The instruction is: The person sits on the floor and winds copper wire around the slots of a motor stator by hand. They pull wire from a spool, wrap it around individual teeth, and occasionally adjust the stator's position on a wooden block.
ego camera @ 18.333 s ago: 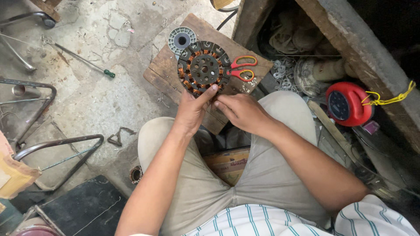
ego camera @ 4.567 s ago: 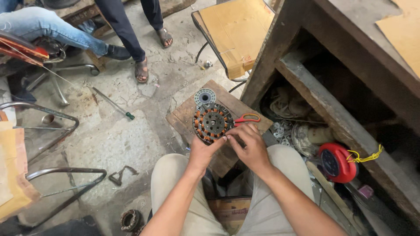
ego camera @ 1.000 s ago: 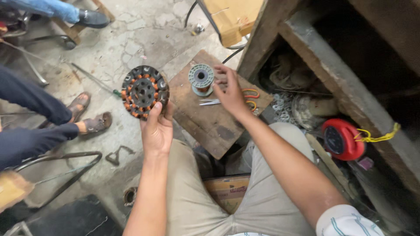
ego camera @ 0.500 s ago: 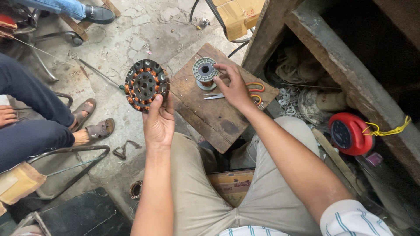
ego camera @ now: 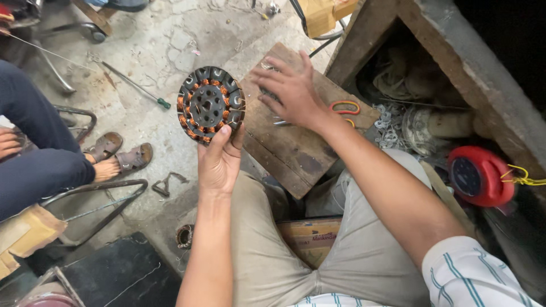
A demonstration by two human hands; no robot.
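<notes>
A: Where is the stator (ego camera: 210,105)?
B: Left of the wooden board (ego camera: 310,145), pinched upright in the left hand (ego camera: 219,162).
A: The right hand (ego camera: 291,91)?
B: Spread open, flat on the board, beside the scissors (ego camera: 345,108).
A: Containers?
B: Right of the board, a crate (ego camera: 443,54) holds rope and a red reel (ego camera: 479,176).

Soft, even daylight fills the scene, brightest on the pale concrete floor (ego camera: 142,62) at the upper left, which looks slightly washed out. Shadows are faint and diffuse; the left hand (ego camera: 219,162) casts only a weak one. The space under the bench (ego camera: 455,62) at the upper right falls into deep shade and goes nearly black at the corner. The right hand (ego camera: 290,91) shows slight motion blur at the fingers. The wide lens bends straight lines near the edges. No harsh glare appears.
</notes>
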